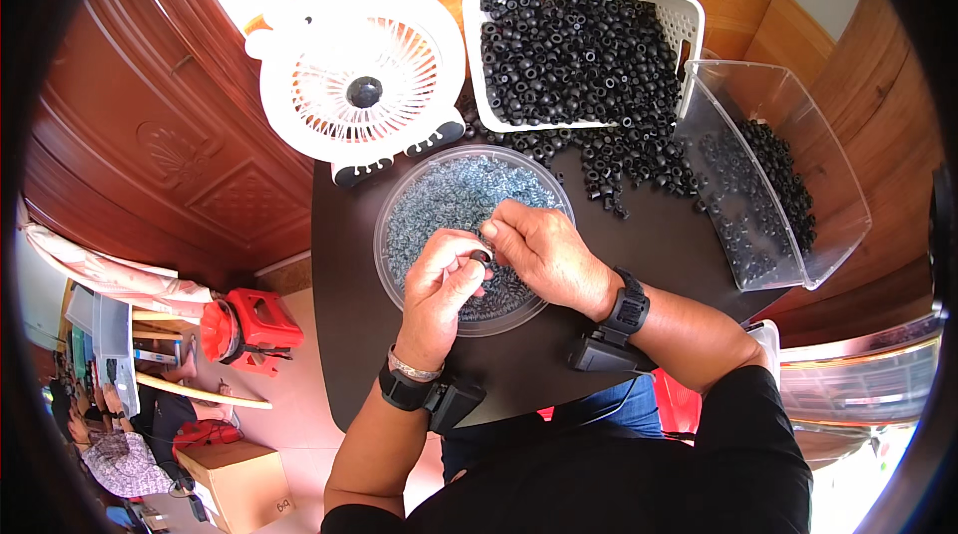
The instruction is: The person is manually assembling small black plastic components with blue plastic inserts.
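The left hand (444, 284) pinches a small black ring (480, 258) between thumb and fingertips; the right hand (539, 250) has its fingers pressed together at the same ring, over the clear round bowl (391, 205) of small metal springs at the desk (659, 245) centre. A loose pinch could drop the ring into the springs. Loose black rings (624, 170) near the far edge, beside the white basket (689, 15), could roll off.

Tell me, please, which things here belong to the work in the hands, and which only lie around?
In use:
left hand and right hand, pinching a small black ring
round clear bowl of small metal springs
white basket of black rings
clear bin, also with black rings

Lying about:
white fan
red container
cardboard box
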Demonstrator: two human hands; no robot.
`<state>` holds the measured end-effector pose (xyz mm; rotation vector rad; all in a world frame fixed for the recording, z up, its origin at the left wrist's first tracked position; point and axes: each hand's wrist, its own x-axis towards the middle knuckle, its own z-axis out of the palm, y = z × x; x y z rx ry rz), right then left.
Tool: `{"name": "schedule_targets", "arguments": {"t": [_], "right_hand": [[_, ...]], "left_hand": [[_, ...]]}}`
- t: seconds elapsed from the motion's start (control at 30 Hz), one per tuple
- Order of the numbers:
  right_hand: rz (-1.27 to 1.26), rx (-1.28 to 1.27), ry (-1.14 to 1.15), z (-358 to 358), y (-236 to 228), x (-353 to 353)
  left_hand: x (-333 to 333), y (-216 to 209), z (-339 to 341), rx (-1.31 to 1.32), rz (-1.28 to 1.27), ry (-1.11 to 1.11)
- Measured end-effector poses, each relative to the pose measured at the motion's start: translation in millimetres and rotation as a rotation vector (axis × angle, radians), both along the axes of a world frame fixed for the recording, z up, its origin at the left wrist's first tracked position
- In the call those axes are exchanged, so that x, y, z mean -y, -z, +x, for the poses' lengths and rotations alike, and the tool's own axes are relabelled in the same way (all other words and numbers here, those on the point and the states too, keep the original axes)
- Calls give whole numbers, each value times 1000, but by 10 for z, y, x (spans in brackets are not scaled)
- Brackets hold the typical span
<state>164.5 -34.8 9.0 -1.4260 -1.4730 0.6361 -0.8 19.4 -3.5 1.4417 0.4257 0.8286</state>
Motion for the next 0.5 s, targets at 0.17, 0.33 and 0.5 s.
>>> {"name": "schedule_targets", "arguments": {"t": [0.17, 0.33, 0.5], "right_hand": [[46, 68, 46, -11, 16, -9], [-7, -18, -55, -9, 20, -4], [-81, -93, -105, -16, -18, 10]], "left_hand": [[13, -15, 8, -26, 45, 15], [-11, -31, -20, 43, -251, 65], [-70, 22, -49, 169, -419, 95]]}}
